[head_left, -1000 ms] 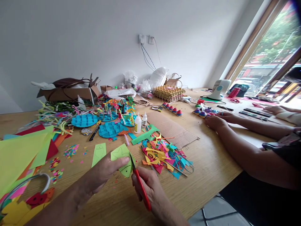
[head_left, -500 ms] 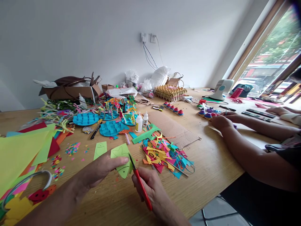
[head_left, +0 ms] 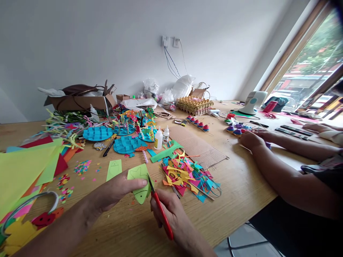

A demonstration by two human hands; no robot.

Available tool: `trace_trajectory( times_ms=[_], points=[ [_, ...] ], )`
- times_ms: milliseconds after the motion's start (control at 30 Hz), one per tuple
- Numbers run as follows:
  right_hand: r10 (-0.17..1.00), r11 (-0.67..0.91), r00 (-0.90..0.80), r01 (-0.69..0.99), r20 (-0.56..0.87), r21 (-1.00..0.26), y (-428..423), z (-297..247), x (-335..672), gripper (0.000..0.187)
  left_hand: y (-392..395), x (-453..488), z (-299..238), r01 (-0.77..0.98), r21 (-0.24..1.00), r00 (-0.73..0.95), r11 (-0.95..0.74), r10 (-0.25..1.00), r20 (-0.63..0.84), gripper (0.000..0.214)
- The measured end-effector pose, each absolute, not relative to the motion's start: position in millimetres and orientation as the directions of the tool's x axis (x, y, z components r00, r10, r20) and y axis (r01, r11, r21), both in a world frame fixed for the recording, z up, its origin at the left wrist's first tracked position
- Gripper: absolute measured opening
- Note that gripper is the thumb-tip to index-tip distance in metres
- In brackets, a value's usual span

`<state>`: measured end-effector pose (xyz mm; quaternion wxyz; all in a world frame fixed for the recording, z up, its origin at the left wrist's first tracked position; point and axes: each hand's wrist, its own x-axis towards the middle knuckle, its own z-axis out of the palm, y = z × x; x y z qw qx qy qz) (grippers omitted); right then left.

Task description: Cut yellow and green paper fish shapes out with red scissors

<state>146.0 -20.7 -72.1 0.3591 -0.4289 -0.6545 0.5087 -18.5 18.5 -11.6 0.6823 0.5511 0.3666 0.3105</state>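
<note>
The left hand (head_left: 118, 189) pinches a piece of green paper (head_left: 138, 172) in its grip, thumb on top; a fish is drawn on it in dark line, its tail away from the person and its dotted eye near the close end; the paper is held above the wooden counter (head_left: 128, 232), in front of the person. The right hand (head_left: 171, 210) has its grip wrapped round the red handles of the scissors (head_left: 164, 216); their dark blades meet the paper's right edge, close to the left thumb. Just beyond the left wrist lies a second green piece (head_left: 114, 169), also bearing a drawn fish; to the right of the scissors spreads a heap of coloured scraps (head_left: 182, 173), near a flat sheet of cardboard (head_left: 198, 144); two white glue bottles (head_left: 158, 138) stand behind the scraps; a black marker (head_left: 109, 148) lies beside a blue scalloped piece (head_left: 125, 145); farther right, a co-worker's hand (head_left: 250, 140) is by some painted cups (head_left: 237, 129).
</note>
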Motion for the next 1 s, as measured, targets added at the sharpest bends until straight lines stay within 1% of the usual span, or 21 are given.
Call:
trace_trajectory(
  times_ms=[200,500,767,900,1000],
  points=[
    [0.93,0.094,-0.367,0.203,0.013,-0.975,-21,-73,147,0.031,20,-21,-12,-0.004,0.98,0.552,0.201,0.817,-0.166,0.024],
    [0.93,0.091,-0.367,0.207,0.009,-0.974,-20,-78,147,0.029,23,-25,-10,0.049,0.985,0.593,0.166,0.788,-0.162,0.026],
    [0.906,0.16,-0.421,0.258,0.038,-0.953,-22,-69,149,0.036,26,-34,-3,0.23,0.962,0.52,0.147,0.817,-0.249,0.009],
    [0.902,0.192,-0.429,0.298,0.049,-0.935,-22,-64,148,0.035,27,-39,-2,0.287,0.948,0.49,0.139,0.829,-0.27,0.006],
    [0.896,0.245,-0.437,0.328,0.083,-0.912,-23,-63,147,0.034,28,-42,1,0.344,0.928,0.482,0.144,0.821,-0.306,0.004]
  ],
)
